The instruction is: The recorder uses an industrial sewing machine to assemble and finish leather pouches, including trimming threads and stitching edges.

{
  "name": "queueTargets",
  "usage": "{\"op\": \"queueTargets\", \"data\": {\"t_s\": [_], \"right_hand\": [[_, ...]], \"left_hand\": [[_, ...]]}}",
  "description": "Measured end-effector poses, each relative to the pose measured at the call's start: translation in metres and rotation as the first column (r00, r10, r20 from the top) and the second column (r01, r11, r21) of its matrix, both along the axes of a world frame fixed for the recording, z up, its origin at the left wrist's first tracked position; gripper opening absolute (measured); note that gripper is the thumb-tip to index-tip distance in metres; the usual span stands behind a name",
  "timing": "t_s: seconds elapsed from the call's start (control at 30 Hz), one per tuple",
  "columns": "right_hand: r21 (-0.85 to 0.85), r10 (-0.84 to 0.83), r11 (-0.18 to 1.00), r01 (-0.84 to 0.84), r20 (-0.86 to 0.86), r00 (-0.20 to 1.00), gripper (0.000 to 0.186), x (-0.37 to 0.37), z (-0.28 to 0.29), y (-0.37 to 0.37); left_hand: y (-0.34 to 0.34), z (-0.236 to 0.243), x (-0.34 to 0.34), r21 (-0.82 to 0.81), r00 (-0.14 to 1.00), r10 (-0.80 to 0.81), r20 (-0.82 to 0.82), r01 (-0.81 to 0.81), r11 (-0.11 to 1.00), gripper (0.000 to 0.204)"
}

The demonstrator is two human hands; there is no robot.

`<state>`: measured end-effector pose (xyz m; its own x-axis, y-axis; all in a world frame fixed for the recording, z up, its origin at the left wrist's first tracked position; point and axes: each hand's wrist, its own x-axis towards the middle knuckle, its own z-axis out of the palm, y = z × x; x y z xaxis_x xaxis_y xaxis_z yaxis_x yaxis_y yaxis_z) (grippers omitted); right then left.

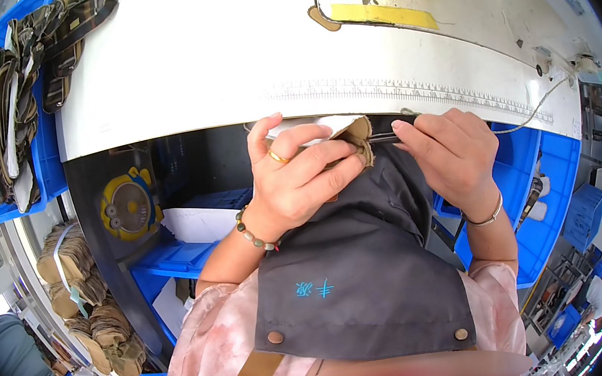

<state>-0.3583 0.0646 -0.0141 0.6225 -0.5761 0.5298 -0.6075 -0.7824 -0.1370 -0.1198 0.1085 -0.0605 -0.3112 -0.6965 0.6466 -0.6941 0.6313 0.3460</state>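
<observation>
Tan fabric (pixel 361 134), apparently curled, held in left fingers (pixel 334 177).

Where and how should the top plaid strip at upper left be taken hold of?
Probably pinch the plaid strip by its outer end, coming from the right: that flat end juts past the blue bin over the white table, while its other end lies among the piled pieces. The left hand is nearer.

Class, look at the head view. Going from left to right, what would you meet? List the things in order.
Blue bin → round yellow decoration → left hand → tan end of the fabric piece → right hand → small blue basket.
</observation>
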Motion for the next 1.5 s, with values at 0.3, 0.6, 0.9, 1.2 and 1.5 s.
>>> {"op": "queueTargets", "data": {"t_s": [0.3, 0.6, 0.9, 1.2, 1.5], "right_hand": [[-0.038, 0.009, 0.999, -0.009, -0.002, 1.000, 0.022, 0.001, -0.001, -0.001], [-0.080, 0.041, 0.996, -0.041, -0.002, 0.999, 0.030, 0.001, -0.006, -0.001], [0.171, -0.044, 0.985, 0.001, 0.245, 0.968, 0.028, 0.008, -0.012, 0.002], [0.829, -0.285, 0.538, -0.153, 0.349, 0.893, 0.016, 0.029, -0.017, 0.001], [0.771, -0.373, 0.626, -0.117, 0.427, 0.824, 0.011, 0.040, -0.020, -0.010]], "left_hand": [[0.000, 0.000, 0.000, 0.003, 1.000, 0.005, -0.001, -0.005, 1.000, 0.023], [-0.002, 0.005, 0.002, 0.124, 1.000, -0.016, -0.010, 0.017, 0.992, 0.019], [-0.003, 0.006, 0.002, 0.229, 0.998, -0.057, -0.015, 0.059, 0.972, 0.017], [-0.003, 0.010, -0.001, 0.187, 0.998, -0.016, -0.054, 0.026, 0.982, 0.021], [0.005, 0.012, 0.006, 0.077, 0.997, 0.007, -0.081, -0.001, 0.997, 0.020]]}}
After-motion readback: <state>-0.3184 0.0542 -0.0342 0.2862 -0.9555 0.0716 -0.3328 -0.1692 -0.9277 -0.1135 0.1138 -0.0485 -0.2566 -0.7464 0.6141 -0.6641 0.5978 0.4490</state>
